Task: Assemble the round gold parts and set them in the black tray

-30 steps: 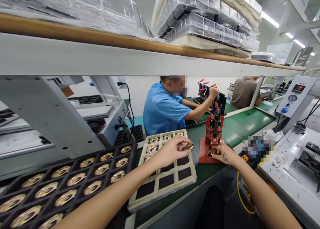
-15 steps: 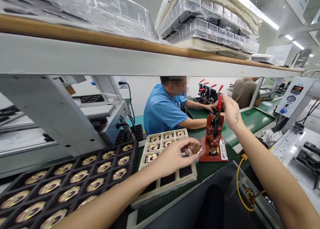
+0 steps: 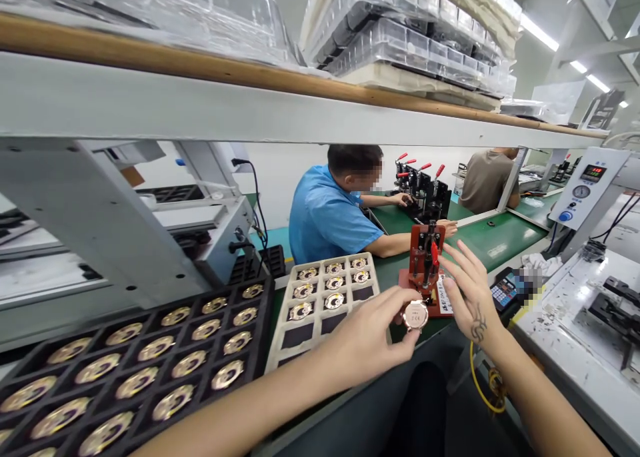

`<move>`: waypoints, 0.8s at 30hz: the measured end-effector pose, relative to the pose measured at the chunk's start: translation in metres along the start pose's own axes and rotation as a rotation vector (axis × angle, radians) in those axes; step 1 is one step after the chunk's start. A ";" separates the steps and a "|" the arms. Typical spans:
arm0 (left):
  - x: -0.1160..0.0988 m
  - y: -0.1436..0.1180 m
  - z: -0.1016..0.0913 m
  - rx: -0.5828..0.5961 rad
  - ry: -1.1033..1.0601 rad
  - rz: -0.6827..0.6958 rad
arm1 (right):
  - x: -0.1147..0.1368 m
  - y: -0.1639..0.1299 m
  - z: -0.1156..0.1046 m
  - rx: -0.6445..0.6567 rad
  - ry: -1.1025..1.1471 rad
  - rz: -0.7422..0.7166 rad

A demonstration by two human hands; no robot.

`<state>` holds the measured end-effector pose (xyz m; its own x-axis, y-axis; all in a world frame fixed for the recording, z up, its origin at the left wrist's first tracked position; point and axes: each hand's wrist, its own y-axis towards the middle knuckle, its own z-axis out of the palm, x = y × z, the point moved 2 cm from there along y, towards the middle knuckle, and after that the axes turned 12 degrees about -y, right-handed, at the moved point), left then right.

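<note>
Left hand (image 3: 373, 340) pinches a small round disc (image 3: 415, 315) between thumb and fingertips, pale face turned toward the camera; markings on it are too small to read. Disc sits at about 7 o'clock from the red press (image 3: 425, 267), just in front of its base. Right hand (image 3: 470, 290) is open, fingers spread, at 3 o'clock of the press, near its red-handled lever, seemingly not gripping it. Beige tray (image 3: 300, 334) at 9 o'clock of the disc holds gold discs in its far rows. Black tray (image 3: 150, 357) further at 9 o'clock is full of them. Two co-workers sit across the green belt (image 3: 493, 240).
</note>
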<state>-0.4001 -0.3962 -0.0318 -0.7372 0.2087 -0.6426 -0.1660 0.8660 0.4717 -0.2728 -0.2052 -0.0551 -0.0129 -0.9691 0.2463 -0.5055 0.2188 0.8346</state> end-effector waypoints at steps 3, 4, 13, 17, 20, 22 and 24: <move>-0.010 -0.001 0.010 0.004 0.051 0.097 | 0.014 -0.023 -0.020 0.056 0.170 0.267; -0.012 0.000 0.012 0.013 0.047 0.116 | 0.019 -0.031 -0.024 0.124 0.265 0.368; -0.026 0.009 0.036 0.105 -0.138 0.102 | 0.040 -0.062 -0.047 0.321 0.679 0.730; -0.033 0.015 0.040 0.191 -0.406 -0.089 | 0.039 -0.064 -0.058 0.303 0.742 0.781; -0.034 0.021 0.042 0.225 -0.673 -0.262 | 0.039 -0.065 -0.066 0.285 0.752 0.823; -0.033 0.024 0.045 0.249 -0.799 -0.356 | 0.039 -0.066 -0.070 0.283 0.747 0.836; -0.033 0.026 0.048 0.273 -0.852 -0.416 | 0.040 -0.065 -0.073 0.293 0.740 0.836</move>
<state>-0.3493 -0.3588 -0.0275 0.0816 0.0289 -0.9962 -0.0692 0.9973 0.0233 -0.1776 -0.2498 -0.0636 0.0219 -0.2092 0.9776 -0.7599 0.6320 0.1523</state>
